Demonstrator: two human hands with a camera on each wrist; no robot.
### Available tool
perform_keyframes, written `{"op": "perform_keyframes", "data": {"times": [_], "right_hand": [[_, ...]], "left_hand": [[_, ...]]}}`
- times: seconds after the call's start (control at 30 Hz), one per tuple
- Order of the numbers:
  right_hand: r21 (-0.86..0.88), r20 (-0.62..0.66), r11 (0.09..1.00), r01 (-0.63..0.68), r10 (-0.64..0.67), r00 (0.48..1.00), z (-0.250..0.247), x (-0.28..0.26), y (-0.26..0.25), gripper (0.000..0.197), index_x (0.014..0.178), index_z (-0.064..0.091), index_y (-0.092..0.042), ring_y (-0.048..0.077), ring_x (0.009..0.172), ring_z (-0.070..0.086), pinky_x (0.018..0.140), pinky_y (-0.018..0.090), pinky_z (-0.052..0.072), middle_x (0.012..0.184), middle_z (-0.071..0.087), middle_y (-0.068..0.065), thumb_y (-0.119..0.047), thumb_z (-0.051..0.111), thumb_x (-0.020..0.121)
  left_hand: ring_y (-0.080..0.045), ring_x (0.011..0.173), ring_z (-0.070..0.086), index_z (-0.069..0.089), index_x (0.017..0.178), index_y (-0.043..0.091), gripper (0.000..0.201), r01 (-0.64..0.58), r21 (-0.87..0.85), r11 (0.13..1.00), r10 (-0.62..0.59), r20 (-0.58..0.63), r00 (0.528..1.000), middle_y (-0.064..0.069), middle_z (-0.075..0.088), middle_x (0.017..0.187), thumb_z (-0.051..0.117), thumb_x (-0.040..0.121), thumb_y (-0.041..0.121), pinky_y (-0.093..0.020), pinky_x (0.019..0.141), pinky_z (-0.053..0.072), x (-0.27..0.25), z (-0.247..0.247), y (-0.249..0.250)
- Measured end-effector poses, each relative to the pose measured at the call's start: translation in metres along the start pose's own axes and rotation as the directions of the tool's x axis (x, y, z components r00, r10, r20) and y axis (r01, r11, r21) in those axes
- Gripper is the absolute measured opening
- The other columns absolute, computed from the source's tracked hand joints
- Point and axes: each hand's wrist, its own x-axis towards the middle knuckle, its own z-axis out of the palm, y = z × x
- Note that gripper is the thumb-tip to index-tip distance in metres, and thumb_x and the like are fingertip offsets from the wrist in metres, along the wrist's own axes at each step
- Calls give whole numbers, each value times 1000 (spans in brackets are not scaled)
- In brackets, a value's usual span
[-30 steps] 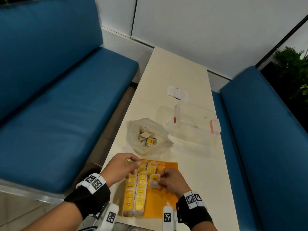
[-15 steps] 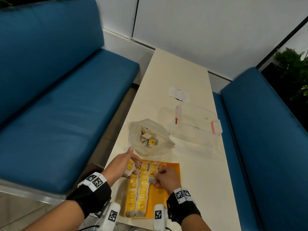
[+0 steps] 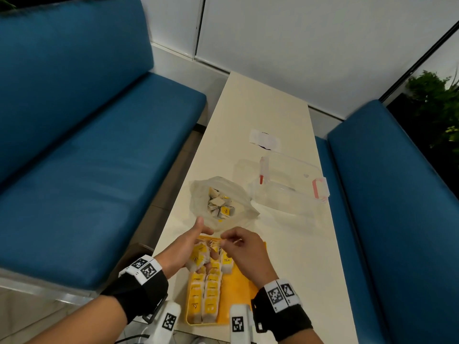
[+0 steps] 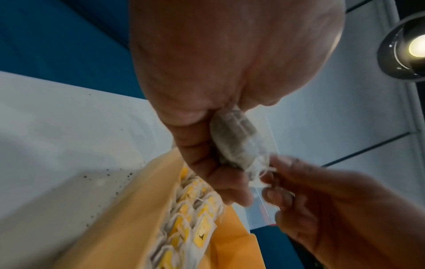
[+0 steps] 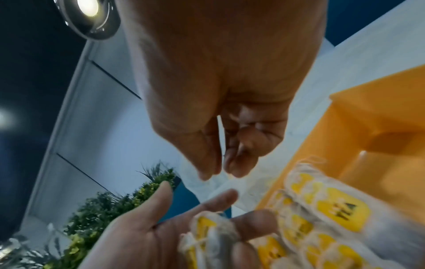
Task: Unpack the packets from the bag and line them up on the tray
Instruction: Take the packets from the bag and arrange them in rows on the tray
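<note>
The yellow tray (image 3: 238, 291) lies at the near table edge with two rows of yellow-tagged tea packets (image 3: 206, 294) and one packet (image 3: 226, 261) starting a third row. My left hand (image 3: 188, 247) hovers over the tray's far left corner and grips a small bunch of packets (image 4: 239, 143). My right hand (image 3: 223, 242) is beside it, thumb and forefinger pinching the loose strings (image 4: 264, 172) at the bunch's end. The thin plastic bag (image 3: 198, 194) lies open just beyond, with several packets (image 3: 221, 204) inside.
A clear plastic box (image 3: 288, 187) with pink clasps sits right of the bag, and a white paper slip (image 3: 264, 140) lies farther back. Blue benches (image 3: 87, 170) flank the narrow pale table (image 3: 248, 103).
My right hand left a packet on the tray's third row and rose to meet the left hand. The left hand lifted slightly with its bunch of packets.
</note>
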Motion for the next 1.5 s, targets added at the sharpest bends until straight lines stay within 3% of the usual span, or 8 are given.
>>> {"op": "perform_keyframes", "data": {"times": [0.13, 0.27, 0.4, 0.5, 0.63, 0.83, 1.1, 1.5], "right_hand": [[-3, 181, 998, 56, -55, 982, 1, 0, -15, 8, 87, 75, -24, 4, 64, 63, 69, 22, 53, 82, 72, -7, -19, 77, 82], [-25, 140, 999, 38, -34, 990, 4, 2, -5, 18, 71, 70, -29, 7, 68, 66, 74, 34, 58, 83, 75, -2, -13, 76, 79], [71, 54, 997, -18, 14, 998, 0, 3, 5, 10, 80, 71, -16, 17, 62, 67, 68, 36, 59, 68, 68, 0, -7, 72, 83], [137, 8, 989, -52, 51, 999, -7, 6, 9, 9, 90, 71, -6, 18, 58, 66, 62, 31, 56, 70, 68, 2, 0, 70, 84], [191, -45, 977, -92, 103, 994, -9, 8, 15, 13, 94, 71, -9, 14, 58, 64, 54, 19, 47, 75, 68, 6, -1, 70, 85], [269, -62, 956, -119, 140, 988, -6, 7, 18, 8, 88, 68, -1, 17, 56, 63, 48, 19, 44, 67, 66, 7, -5, 74, 84], [209, -86, 976, -58, 77, 993, -29, 12, 18, 10, 79, 71, -3, 14, 55, 62, 55, 21, 49, 71, 70, 11, -8, 80, 79], [177, 140, 956, -233, 210, 968, -27, 11, 49, 10, 89, 59, -1, 33, 69, 73, 51, 29, 54, 64, 67, 11, 7, 65, 88]], "left_hand": [[-11, 108, 72, 68, 119, 27, 68, -95, 55, 994, 92, 48, 995, 1, 78, 110, 20, 96, 70, -39, 108, 50, 2, 16, 5], [-19, 103, 75, 69, 119, 23, 68, -54, 54, 997, 52, 38, 998, -5, 77, 112, 24, 98, 69, -40, 101, 56, 8, 22, 8], [-30, 78, 72, 73, 113, 13, 67, 28, -30, 999, -25, 92, 995, -16, 77, 102, 35, 100, 67, -37, 72, 59, 12, 21, 3], [-28, 63, 63, 74, 108, 8, 45, 20, -58, 998, -14, 89, 996, -20, 74, 97, 50, 104, 46, -28, 50, 46, 11, 20, -2], [-23, 58, 61, 73, 101, 3, 18, -64, 16, 998, 64, -4, 998, -14, 70, 85, 63, 100, 18, -26, 48, 41, 14, 20, -8], [-18, 60, 61, 76, 103, 16, 12, -143, 78, 987, 149, -80, 986, -7, 75, 83, 72, 94, 23, -25, 47, 39, 16, 20, -11], [-19, 58, 62, 77, 95, 15, 19, -138, 51, 989, 146, -195, 970, -10, 76, 84, 67, 98, 30, -26, 48, 43, 20, 14, -8], [-17, 59, 64, 80, 92, 14, 18, -140, 72, 988, 154, -263, 952, -8, 78, 81, 69, 97, 28, -29, 52, 47, 26, 7, -14]]}}
